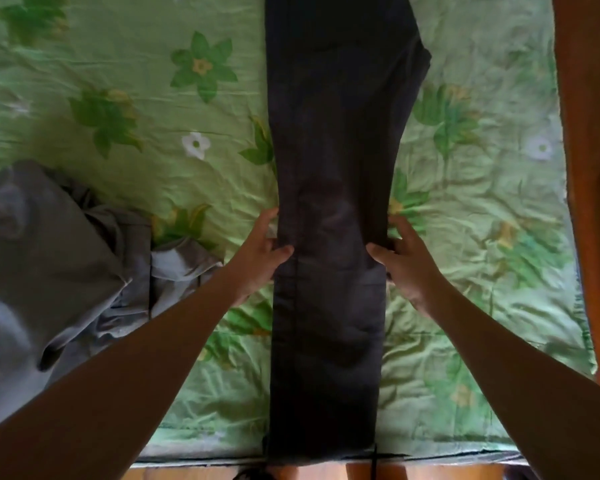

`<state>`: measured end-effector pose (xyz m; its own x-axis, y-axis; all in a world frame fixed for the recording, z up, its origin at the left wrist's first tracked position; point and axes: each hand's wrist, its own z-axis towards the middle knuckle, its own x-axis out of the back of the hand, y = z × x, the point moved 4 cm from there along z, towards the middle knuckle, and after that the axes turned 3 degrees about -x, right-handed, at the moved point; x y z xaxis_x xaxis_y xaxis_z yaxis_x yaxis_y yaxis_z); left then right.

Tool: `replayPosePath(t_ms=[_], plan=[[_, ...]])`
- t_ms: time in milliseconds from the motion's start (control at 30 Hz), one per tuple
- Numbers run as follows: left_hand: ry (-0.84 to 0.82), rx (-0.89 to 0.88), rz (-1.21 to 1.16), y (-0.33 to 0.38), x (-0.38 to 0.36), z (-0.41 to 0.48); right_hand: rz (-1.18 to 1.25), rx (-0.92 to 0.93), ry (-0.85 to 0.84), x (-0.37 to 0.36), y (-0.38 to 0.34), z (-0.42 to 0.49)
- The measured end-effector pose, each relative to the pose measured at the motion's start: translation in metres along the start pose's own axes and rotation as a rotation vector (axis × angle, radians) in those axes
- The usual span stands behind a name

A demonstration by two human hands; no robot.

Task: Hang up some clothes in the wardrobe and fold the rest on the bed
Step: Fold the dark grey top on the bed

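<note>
A pair of dark trousers (333, 168) lies lengthwise on the bed (187, 174), legs stacked, with the hems at the near edge and the waist at the far end. My left hand (262, 252) pinches the left edge of the trousers about mid-length, thumb on top and fingers underneath. On the opposite edge, my right hand (404, 258) pinches the fabric at the same height, thumb on top.
A crumpled grey garment (56, 258) lies in a heap on the left of the bed. The bed has a green floral cover. A brown wooden board (586, 168) runs along the right side. Wooden floor (326, 473) shows below the near edge.
</note>
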<state>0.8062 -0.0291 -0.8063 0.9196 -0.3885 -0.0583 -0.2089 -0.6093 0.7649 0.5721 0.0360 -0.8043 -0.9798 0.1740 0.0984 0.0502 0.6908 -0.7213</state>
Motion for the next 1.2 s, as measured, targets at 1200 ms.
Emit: replayPosePath(t_ms=[1200], plan=[[-0.038,0.399,-0.273,-0.16,-0.049,-0.213,0.047,-0.255,-0.215,-0.014,0.145,-0.199]])
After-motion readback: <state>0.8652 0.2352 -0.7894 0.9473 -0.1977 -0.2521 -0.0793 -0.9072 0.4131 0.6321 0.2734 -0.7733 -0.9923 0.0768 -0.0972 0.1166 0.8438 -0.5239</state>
